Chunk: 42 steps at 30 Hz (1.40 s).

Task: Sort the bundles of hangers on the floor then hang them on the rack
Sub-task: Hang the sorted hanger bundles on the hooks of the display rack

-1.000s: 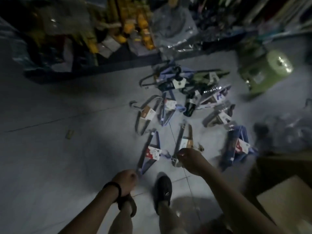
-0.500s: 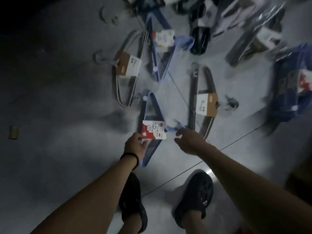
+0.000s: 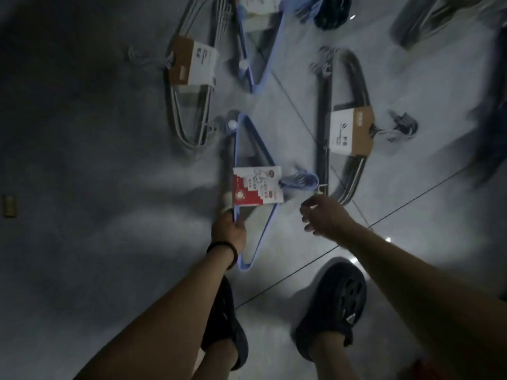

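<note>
The left hand (image 3: 229, 229) grips the blue hanger bundle (image 3: 258, 187) lying on the floor (image 3: 96, 133). The right hand (image 3: 326, 215) hangs just beside its hooks (image 3: 300, 180), fingers loosely curled.

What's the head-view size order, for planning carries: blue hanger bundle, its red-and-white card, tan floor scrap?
Largest to smallest:
blue plastic hanger bundle
red-and-white paper card
small tan floor scrap

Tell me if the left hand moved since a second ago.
Yes: left hand went from the blue hanger bundle's near tip up to its red label.
</note>
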Motion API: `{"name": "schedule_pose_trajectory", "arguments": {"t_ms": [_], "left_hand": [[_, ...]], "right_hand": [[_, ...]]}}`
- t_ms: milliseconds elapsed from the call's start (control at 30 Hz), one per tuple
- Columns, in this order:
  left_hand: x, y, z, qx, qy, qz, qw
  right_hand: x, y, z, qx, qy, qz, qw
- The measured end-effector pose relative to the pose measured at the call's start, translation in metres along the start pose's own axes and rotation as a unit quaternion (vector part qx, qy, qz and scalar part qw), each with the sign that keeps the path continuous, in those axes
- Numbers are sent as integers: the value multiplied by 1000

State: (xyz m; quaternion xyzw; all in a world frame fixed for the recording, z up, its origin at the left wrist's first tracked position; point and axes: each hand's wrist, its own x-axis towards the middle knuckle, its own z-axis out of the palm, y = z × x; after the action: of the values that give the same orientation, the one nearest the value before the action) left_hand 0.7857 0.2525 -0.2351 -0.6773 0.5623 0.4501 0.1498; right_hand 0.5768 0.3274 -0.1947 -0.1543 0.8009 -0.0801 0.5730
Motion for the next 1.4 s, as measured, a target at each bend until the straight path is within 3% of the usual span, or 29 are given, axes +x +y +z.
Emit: {"name": "schedule_pose_trajectory", "arguments": {"t_ms": [200,333,533,700,833,967,1033,1300,1400], "left_hand": [[-96,47,-35,-28,-12,25,999],[-153,125,-32,-15,-33,113,993],[-224,276,9,-29,-69,142,987],[-252,376,49,-6,-113,165,980],[-246,439,75,28,-208,212,955],[-235,491,105,0,-379,157,912],[-219,517,126,-2,-414,172,894],[-112,575,250,46,-399,333,853],[-79,590,287,51,-399,395,826]], "right_hand": [[-86,-4,-55,211,35,17,977],[-147,3,-112,338,55,-8,939],[-209,36,-219,327,171,-35,929],[-222,57,-295,299,177,7,938],[-201,66,-339,318,242,59,915],[-164,85,-386,406,329,159,838],[-136,100,-406,420,334,162,828],[12,173,-464,410,444,123,787],[56,192,-489,359,483,113,791]]}}
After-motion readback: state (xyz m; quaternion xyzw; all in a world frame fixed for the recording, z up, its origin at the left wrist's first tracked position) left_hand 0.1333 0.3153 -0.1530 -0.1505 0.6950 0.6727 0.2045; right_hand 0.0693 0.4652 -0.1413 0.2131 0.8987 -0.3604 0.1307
